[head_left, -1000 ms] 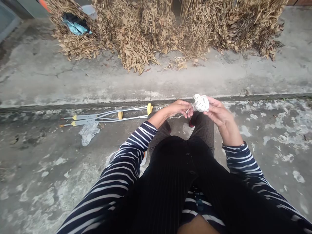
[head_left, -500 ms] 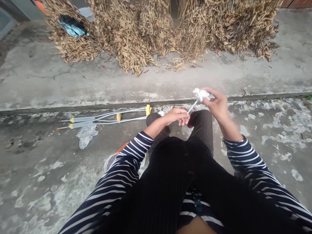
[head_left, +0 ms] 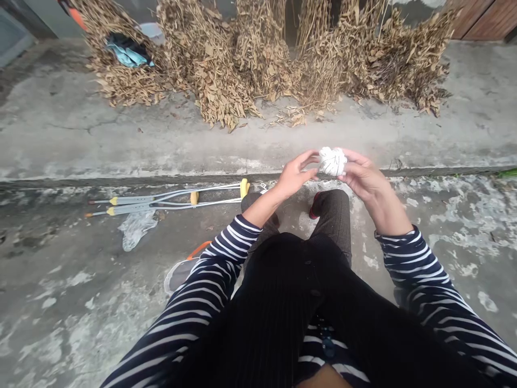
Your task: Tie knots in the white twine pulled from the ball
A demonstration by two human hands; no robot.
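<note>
I sit on a concrete floor with my legs stretched out in dark trousers. A small white ball of wound strip or twine (head_left: 332,161) is held up in front of me over my knees. My right hand (head_left: 363,177) cups it from the right with its fingers curled round it. My left hand (head_left: 297,173) is at its left side, fingertips pinching at the ball's edge. Both sleeves are dark with white stripes.
A pair of metal crutches with yellow pads (head_left: 169,198) lies on the floor to the left, beside a crumpled clear plastic bag (head_left: 135,229). A raised concrete step (head_left: 121,175) crosses ahead. Heaps of dry brown plants (head_left: 258,59) lie beyond it, with blue cloth (head_left: 129,51).
My left hand has risen from near my knee to the ball; the stretched strand between the hands is gone. My right hand turned the ball back toward me.
</note>
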